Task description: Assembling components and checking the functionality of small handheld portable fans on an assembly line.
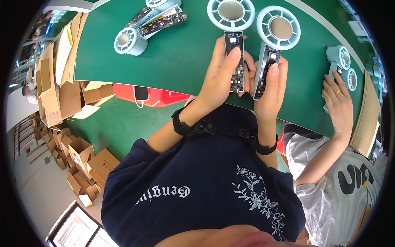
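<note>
My left hand (214,79) is closed round the handle of a light-blue handheld fan (247,16), its thumb on the bare black circuit board (237,74) set in the handle. White lights glow near the top of that board. Close beside it, my right hand (269,92) grips a second light-blue handheld fan (295,35) with its circuit board (260,82) also uncovered and lit. That thumb presses on the middle of the board. Both fans are held over the table's near edge, round heads pointing away from me. Some of my fingers are hidden behind the handles.
More light-blue fans (138,47) with exposed boards lie on the green table (164,61) at the far left. At right, a co-worker's hand (338,96) rests on other fans (339,57). Cardboard boxes (61,94) stand left; a phone (141,93) lies on a red stool (164,98).
</note>
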Demonstrator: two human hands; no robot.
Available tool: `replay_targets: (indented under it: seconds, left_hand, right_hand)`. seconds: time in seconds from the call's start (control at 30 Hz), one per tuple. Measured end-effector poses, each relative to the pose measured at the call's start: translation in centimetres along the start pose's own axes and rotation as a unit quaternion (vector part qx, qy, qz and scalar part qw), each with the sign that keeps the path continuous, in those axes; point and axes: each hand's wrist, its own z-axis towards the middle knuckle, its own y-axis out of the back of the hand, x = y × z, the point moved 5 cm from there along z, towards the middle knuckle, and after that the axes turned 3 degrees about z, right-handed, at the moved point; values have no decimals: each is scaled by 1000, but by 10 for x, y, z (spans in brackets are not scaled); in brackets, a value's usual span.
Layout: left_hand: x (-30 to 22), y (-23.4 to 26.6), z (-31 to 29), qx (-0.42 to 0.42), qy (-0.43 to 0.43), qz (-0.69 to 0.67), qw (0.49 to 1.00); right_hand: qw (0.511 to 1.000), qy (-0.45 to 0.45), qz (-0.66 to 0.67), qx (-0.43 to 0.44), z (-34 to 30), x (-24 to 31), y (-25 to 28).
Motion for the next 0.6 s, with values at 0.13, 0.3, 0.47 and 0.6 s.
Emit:
replay_targets:
  seconds: [0.13, 0.3, 0.47, 0.6]
  left_hand:
    - [-3, 0, -1, 9, -14, -3, 1000]
    - [-5, 1, -1, 11, -17, 22, 1000]
    - [-5, -2, -1, 13, -8, 24, 1000]
    - [-2, -4, -1, 26, 0, 31, 999]
  right_hand:
    - [1000, 14, -1, -12, -2, 2, 1]
    - [1000, 17, 13, -19, -3, 3, 0]
    - [998, 12, 55, 22, -2, 4, 9]
    - [996, 74, -32, 25, -6, 14, 25]
